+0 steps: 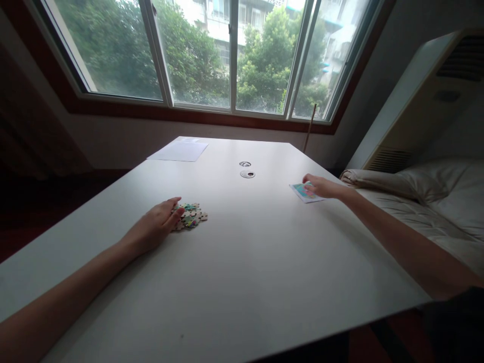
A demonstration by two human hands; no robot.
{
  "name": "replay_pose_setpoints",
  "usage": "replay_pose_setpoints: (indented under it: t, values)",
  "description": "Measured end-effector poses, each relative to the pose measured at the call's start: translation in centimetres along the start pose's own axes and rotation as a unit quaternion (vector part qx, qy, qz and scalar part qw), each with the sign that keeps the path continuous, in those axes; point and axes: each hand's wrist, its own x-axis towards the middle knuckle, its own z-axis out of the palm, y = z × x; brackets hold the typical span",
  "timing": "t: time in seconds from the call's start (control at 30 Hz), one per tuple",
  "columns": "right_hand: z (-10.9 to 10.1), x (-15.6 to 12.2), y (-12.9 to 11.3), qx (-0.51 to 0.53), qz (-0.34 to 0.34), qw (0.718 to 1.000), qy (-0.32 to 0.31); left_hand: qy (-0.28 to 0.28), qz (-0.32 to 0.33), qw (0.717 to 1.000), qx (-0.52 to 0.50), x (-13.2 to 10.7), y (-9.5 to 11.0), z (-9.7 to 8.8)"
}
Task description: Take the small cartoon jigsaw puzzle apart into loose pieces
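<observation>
A small heap of jigsaw pieces (191,216) lies on the white table (242,262), left of the middle. My left hand (159,222) rests against the heap's left side, its fingers stretched out over the pieces. Far to the right, my right hand (319,187) lies on a small coloured card (304,193) near the table's right edge, with the fingers flat on top of it. Part of the card is hidden under the hand.
A sheet of white paper (178,150) lies at the far left of the table. Two round cable ports (247,174) sit at the middle back. A bed with pale bedding (427,201) stands at the right, and a wide window (230,55) is behind the table.
</observation>
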Motion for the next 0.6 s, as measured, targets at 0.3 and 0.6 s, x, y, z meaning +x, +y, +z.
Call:
replay_pose_setpoints:
  t: [0.3, 0.6]
  values:
    - [3.1, 0.1, 1.5, -0.013, -0.018, 1.0, -0.006, 0.024, 0.008, 1.0, 0.016, 0.1, -0.2, -0.3]
    - [4.8, 6.2, -18.0, 0.005, -0.139, 0.988, 0.067, 0.052, 0.017, 0.998, -0.006, -0.3, 0.7, -1.5]
